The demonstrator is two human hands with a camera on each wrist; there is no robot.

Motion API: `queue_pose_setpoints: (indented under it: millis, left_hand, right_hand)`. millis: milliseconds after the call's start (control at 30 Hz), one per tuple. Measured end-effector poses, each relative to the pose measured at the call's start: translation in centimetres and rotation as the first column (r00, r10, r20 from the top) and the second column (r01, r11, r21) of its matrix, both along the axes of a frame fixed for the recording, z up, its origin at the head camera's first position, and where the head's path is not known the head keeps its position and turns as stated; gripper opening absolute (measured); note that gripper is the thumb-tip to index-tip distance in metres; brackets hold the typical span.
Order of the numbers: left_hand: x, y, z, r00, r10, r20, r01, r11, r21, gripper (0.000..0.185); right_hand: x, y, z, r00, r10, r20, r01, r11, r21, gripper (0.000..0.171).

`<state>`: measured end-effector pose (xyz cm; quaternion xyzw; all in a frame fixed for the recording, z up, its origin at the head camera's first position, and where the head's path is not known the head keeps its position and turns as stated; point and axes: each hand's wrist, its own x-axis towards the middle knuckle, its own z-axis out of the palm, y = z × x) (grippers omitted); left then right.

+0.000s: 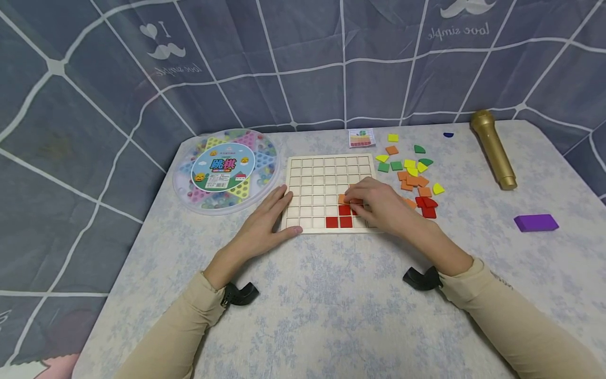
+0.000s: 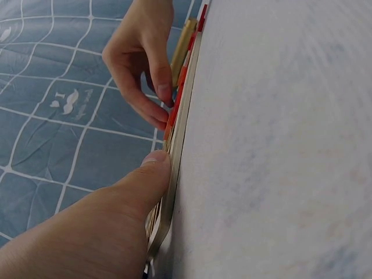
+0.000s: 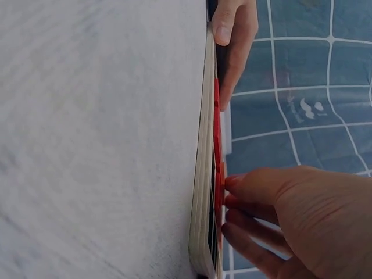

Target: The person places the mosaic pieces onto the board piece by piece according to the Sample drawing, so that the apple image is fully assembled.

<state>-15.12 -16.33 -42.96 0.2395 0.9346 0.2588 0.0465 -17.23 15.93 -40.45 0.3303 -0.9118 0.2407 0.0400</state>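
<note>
A wooden grid board [image 1: 326, 179] lies flat on the table [image 1: 331, 305], and a few of its square cells near the front edge hold red tiles [image 1: 339, 221], with an orange tile [image 1: 343, 199] sitting just above them. The right hand [image 1: 379, 204] rests on the board with its fingers curled down, the tips pinching that orange tile where it sits in a cell. The left hand [image 1: 265, 221] lies flat and relaxed against the board's left edge, fingers straight, thumb along the front corner, holding nothing. To the left of the board a round clear plastic case [image 1: 226, 169] holds coloured marbles over a star-shaped game field, and its middle label carries Chinese characters. To the right of the board lies a loose heap of pieces [image 1: 412, 176] in yellow, green, orange and red, some square and some quarter-round, and a small printed card [image 1: 362, 138] lies behind the board. Farther right are a gold microphone [image 1: 492, 149] and a purple block [image 1: 536, 222]. The backdrop cloth [image 1: 303, 58] reads "love simple" under a moustache drawing. The wrist views show the board edge-on, which the head view does not: the left thumb [image 2: 152, 168] presses its rim, and the red tiles [image 3: 217, 133] stand slightly proud of the frame beside the right fingertips [image 3: 235, 185].
</note>
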Motion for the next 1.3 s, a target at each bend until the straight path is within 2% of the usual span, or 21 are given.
queue_pose_setpoints:
  millis: [467, 833, 933, 1033, 1200, 1300]
  left_hand:
    - [-0.1, 0.1, 0.0, 1.000, -0.001, -0.001, 0.001, 1.000, 0.005, 0.092]
    - [0.0, 0.0, -0.2, 1.000, -0.008, -0.013, 0.008, 1.000, 0.009, 0.091]
    - [0.0, 0.0, -0.2, 1.000, -0.007, -0.010, 0.007, 1.000, 0.013, 0.091]
    - [0.0, 0.1, -0.2, 1.000, -0.005, -0.007, 0.005, 1.000, 0.012, 0.092]
    - [0.0, 0.1, -0.1, 1.000, -0.001, -0.004, 0.001, 1.000, 0.004, 0.092]
    - [0.0, 0.0, -0.1, 1.000, 0.000, -0.006, 0.000, 1.000, 0.002, 0.092]
  right_hand:
    - [-0.1, 0.1, 0.0, 1.000, -0.008, 0.021, 0.007, 0.999, 0.047, 0.024]
    - [-0.4, 0.9, 0.0, 1.000, -0.003, -0.009, 0.003, 0.999, -0.032, 0.021]
    - [-0.8, 1.9, 0.5, 0.998, -0.054, 0.015, 0.055, 0.997, -0.045, 0.021]
    - [-1.3, 3.1, 1.1, 0.988, -0.144, 0.061, 0.145, 0.989, -0.021, 0.025]
    - [-2.1, 5.8, 2.0, 0.943, -0.304, 0.133, 0.298, 0.952, 0.065, 0.029]
    - [-2.7, 7.4, 2.3, 0.917, -0.359, 0.176, 0.343, 0.932, 0.115, 0.032]
